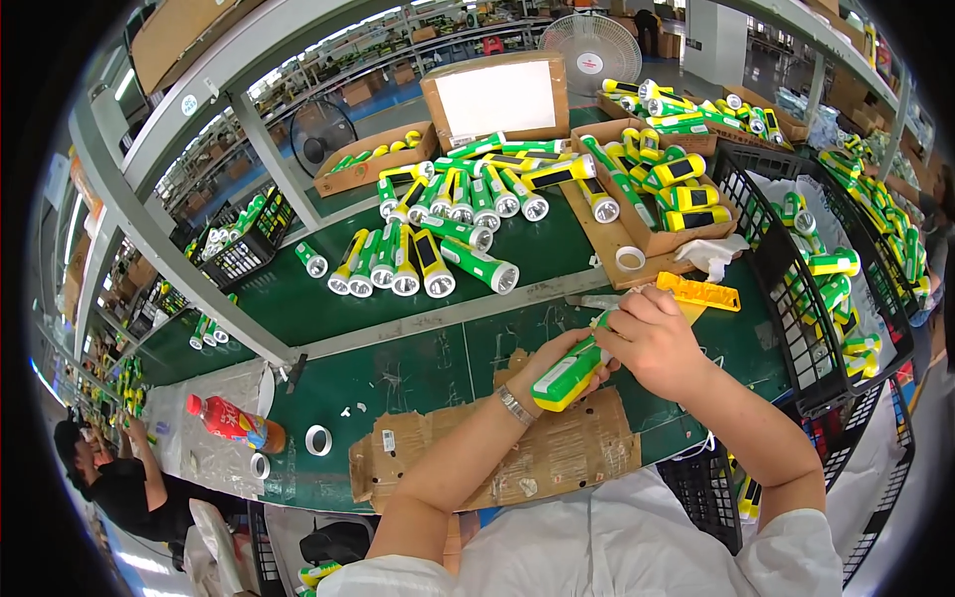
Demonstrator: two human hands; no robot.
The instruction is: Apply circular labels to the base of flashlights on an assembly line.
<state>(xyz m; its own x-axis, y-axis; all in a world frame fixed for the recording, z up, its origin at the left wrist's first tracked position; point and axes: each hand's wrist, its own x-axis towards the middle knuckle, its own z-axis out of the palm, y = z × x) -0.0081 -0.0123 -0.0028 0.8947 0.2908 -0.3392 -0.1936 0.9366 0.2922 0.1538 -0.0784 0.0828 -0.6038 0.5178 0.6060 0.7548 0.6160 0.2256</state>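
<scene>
My left hand (545,360) is wrapped round a green and yellow flashlight (565,380), its blunt end tilted toward me over the bench. Over the flashlight's far end my right hand (652,343) is closed, fingers pinched together. Whatever sits between those fingertips is hidden. A flattened piece of brown cardboard (477,453) lies below my forearms. Just beyond my right hand is a yellow plastic part (698,292). Several finished-looking flashlights (405,274) lie in rows across the green bench, mostly with their lenses facing me.
To the right stands a black crate (796,298) of flashlights. An open carton (686,234) holds more. At left are a red-capped drink bottle (236,423) and a tape roll (318,440). A metal rail (428,325) crosses the bench. Another person (119,478) works at far left.
</scene>
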